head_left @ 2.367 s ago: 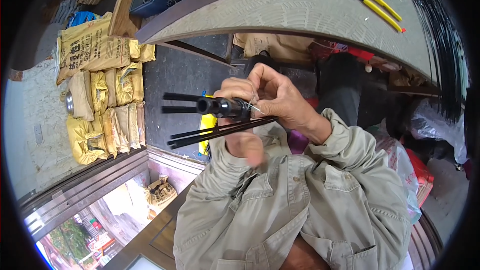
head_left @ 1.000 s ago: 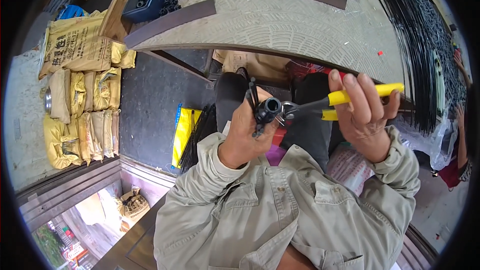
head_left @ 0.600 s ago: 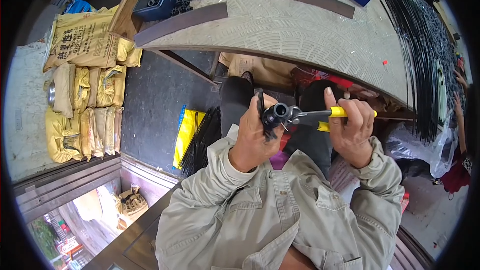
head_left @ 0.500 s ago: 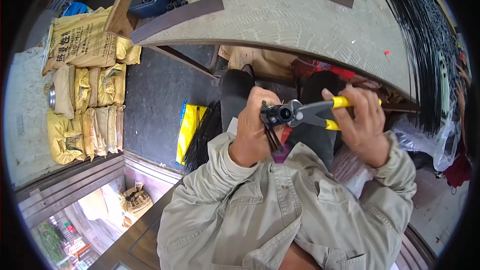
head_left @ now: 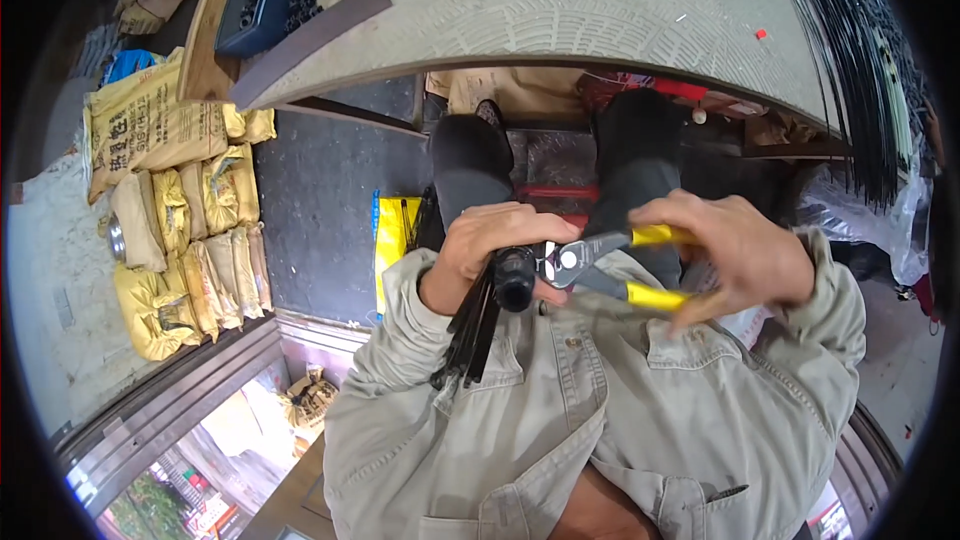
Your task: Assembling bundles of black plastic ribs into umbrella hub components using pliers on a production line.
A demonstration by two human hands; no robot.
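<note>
Dark flooring [head_left: 320,230] lies beneath a pale worktable [head_left: 600,10] that curves across the top of the fisheye view. Stacked tan and yellow sacks [head_left: 170,130] stand to the left, and a sheaf of long black strands [head_left: 850,70] hangs over the table's right end. A blue bin [head_left: 255,15] of small dark parts sits at its left.

In front of the torso, the left hand [head_left: 480,245] is wrapped around a black tube [head_left: 515,280], its open end toward the camera, with slim black rods [head_left: 472,335] slanting down beside it. The right hand [head_left: 750,245], somewhat blurred, spans the spread yellow handles of the pincers [head_left: 600,245], whose jaws are against the tube's side; what they pinch, I cannot tell.

Probably the tube is light, stiff and rather smooth, so a full-palm hold around its body suits it. Those rods look springy and apt to splay, better gathered close to the tube. Pincers like these should feel heavier, best held far back on the grips.
</note>
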